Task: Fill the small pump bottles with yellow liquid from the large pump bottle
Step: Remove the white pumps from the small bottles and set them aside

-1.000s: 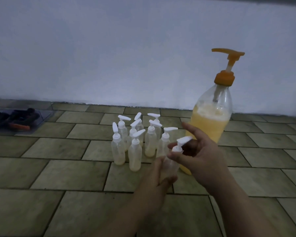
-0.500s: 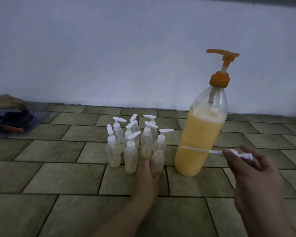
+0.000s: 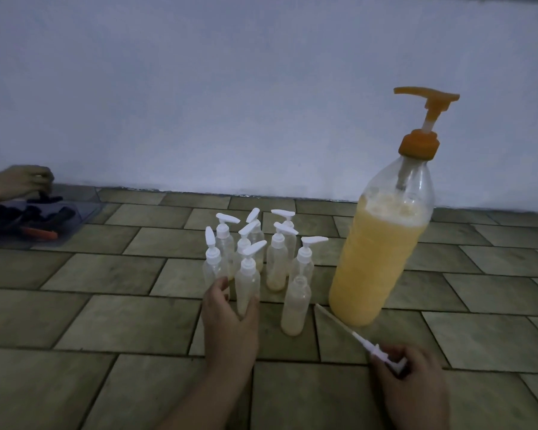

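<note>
A large clear bottle (image 3: 382, 252) with an orange pump, mostly full of yellow liquid, stands on the tiled floor at the right. Left of it stands a cluster of several small pump bottles (image 3: 277, 259) with white tops. One small bottle (image 3: 295, 305) stands uncapped in front of the cluster, its mouth bare. My left hand (image 3: 230, 318) grips another small capped bottle (image 3: 247, 283) at the cluster's front. My right hand (image 3: 410, 383) pinches the removed white pump top (image 3: 376, 352), whose dip tube points up-left toward the large bottle's base.
At the far left another person's hand (image 3: 19, 181) reaches into a clear tray (image 3: 84, 215) of dark objects and an orange-tipped one. A pale wall runs behind. Olive floor tiles spread around the bottles.
My right hand has pulled the pump top out and lowered it toward the floor at the right. My left hand let go of the uncapped bottle and took hold of the capped bottle beside it.
</note>
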Action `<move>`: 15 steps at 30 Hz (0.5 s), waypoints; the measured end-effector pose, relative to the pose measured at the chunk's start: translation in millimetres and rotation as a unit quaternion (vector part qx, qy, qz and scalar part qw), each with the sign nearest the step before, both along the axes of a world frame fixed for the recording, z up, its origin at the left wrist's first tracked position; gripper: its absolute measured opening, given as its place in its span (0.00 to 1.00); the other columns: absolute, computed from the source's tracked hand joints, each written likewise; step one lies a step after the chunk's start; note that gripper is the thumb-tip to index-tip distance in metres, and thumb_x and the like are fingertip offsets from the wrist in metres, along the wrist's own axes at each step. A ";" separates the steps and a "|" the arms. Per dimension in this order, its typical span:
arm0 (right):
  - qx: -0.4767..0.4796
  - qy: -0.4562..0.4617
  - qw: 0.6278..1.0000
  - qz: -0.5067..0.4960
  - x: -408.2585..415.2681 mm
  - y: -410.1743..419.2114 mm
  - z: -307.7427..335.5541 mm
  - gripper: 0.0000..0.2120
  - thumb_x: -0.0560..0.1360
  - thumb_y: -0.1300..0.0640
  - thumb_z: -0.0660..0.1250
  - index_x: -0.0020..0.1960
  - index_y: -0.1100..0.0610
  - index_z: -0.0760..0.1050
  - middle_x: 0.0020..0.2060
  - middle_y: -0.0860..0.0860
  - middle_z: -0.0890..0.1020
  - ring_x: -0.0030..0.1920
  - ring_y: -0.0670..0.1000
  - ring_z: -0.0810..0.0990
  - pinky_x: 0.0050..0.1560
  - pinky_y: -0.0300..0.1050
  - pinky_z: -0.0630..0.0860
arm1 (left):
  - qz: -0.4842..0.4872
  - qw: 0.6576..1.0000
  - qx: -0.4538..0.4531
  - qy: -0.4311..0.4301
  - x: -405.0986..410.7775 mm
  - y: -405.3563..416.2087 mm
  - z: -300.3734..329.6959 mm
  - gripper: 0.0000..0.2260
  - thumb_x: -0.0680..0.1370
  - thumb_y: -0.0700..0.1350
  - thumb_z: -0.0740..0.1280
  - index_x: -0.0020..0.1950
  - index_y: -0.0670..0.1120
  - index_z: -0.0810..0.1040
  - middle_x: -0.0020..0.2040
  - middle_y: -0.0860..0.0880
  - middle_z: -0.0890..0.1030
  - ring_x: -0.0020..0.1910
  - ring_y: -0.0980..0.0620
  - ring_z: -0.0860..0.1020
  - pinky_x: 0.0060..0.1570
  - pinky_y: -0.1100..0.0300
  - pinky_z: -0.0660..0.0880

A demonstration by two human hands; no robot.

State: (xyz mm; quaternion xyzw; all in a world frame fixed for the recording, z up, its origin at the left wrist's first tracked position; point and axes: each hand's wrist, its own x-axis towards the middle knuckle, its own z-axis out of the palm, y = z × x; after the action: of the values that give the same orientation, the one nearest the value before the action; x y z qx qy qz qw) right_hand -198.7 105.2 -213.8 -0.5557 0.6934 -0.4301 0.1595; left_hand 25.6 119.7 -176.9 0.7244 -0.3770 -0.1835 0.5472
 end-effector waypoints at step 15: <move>-0.236 0.091 0.967 0.037 52.4 12.1 52.0 0.12 0.69 0.50 0.63 0.40 0.57 0.81 0.43 0.57 0.77 0.43 0.62 0.77 0.43 0.64 0.73 | -0.023 1.000 -0.004 0.007 -2.0 -9.3 6.5 0.12 0.75 0.50 0.68 0.57 0.52 0.71 0.50 0.57 0.76 0.48 0.61 0.74 0.41 0.68 0.68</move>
State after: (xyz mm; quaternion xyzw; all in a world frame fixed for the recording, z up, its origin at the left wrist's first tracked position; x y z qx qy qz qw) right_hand -146.3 117.3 -161.7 -0.6400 0.5627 -0.5227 -0.0237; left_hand 23.7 110.4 -170.5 0.7121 -0.3904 -0.1990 0.5486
